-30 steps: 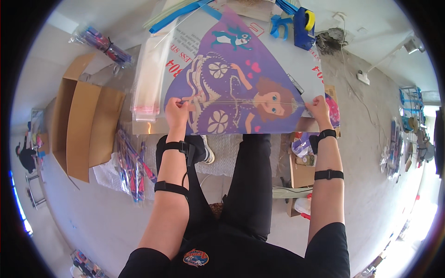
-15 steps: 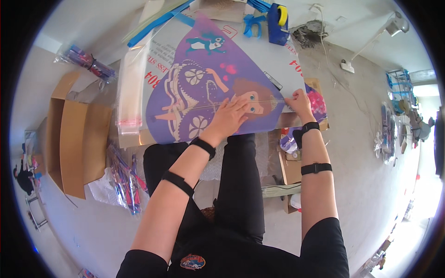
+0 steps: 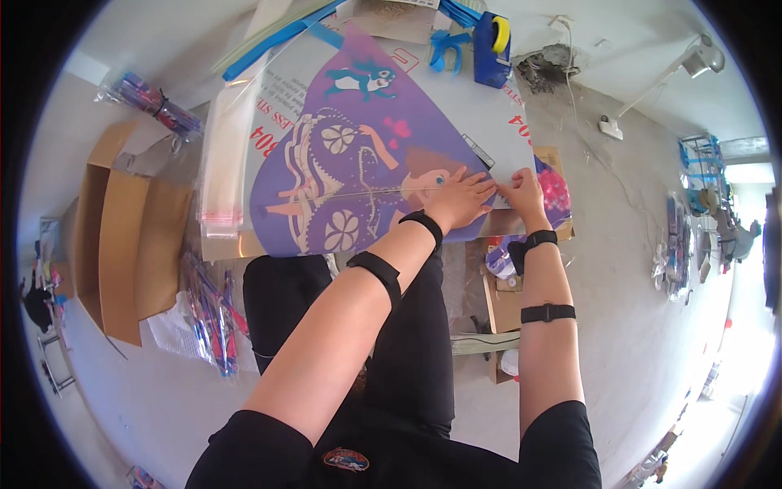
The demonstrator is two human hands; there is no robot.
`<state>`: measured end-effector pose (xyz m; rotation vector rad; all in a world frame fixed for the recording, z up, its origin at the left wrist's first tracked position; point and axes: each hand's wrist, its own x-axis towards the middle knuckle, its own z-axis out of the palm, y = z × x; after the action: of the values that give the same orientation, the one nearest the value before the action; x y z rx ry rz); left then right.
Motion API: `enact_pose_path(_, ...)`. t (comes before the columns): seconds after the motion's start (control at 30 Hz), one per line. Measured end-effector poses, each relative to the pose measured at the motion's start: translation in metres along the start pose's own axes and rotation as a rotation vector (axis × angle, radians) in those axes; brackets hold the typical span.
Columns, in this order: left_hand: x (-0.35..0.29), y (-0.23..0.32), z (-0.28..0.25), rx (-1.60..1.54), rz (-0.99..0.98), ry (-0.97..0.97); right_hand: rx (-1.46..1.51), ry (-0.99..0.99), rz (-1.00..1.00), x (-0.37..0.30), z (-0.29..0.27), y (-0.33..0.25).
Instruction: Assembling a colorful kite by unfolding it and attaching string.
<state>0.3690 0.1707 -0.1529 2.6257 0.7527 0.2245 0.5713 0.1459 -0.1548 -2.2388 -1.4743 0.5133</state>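
A purple kite [image 3: 358,147], printed with a cartoon figure in a dress and a blue animal, lies flat on a grey printed board [image 3: 481,110]. Along it, from left to right, runs a thin rod [image 3: 366,193]. My left hand [image 3: 460,198] rests palm down with its fingers stretched out, over the printed face near the kite's right corner. At that corner my right hand [image 3: 522,196] has thumb and forefinger pinched together at the edge. What exactly sits between those fingertips is mostly hidden.
A blue tape dispenser [image 3: 492,50] with yellow tape stands at the board's far right. Clear plastic sleeves [image 3: 224,163] lie along the left edge. An open cardboard box [image 3: 122,244] stands on the left, beside bundles in plastic [image 3: 210,314].
My left hand has slid right along the kite, from its middle to close beside my right hand. The right hand stays at the corner, still pinched.
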Motion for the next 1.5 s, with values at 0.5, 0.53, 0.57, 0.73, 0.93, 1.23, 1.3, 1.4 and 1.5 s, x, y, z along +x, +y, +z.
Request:
enact_pose_path(0.5,-0.215,-0.104,-0.066,0.148,-0.106,0.063,-0.048,-0.018,0.037,0.0,-0.002,0.006)
enact_pose_path(0.53,-0.231,-0.109,-0.072,0.175,-0.171,0.045,-0.045,-0.019,0.035,0.0,-0.001,0.006)
enact_pose_path(0.57,-0.247,-0.116,-0.076,0.18,-0.177,0.044,-0.029,-0.026,0.04,0.0,0.0,0.005)
enact_pose_path(0.73,-0.296,-0.129,-0.092,0.161,-0.458,0.009,-0.02,-0.01,0.039,0.004,0.002,0.006)
enact_pose_path(0.93,-0.322,-0.118,-0.07,0.239,-0.898,0.234,0.013,-0.004,0.022,0.014,0.013,0.003)
enact_pose_path(1.23,-0.291,-0.05,0.008,-1.588,-1.247,1.332,0.006,0.026,-0.024,0.018,0.015,0.032)
enact_pose_path(1.3,-0.311,-0.064,0.015,-1.667,-1.069,1.321,0.014,-0.01,-0.042,0.017,0.026,0.008)
enact_pose_path(1.4,-0.307,-0.054,-0.008,-1.743,-1.375,0.823,0.031,0.015,0.001,0.016,0.019,0.027)
enact_pose_path(1.5,-0.293,-0.03,-0.067,-1.515,-1.148,0.856,0.027,0.102,-0.06,0.012,0.004,0.04)
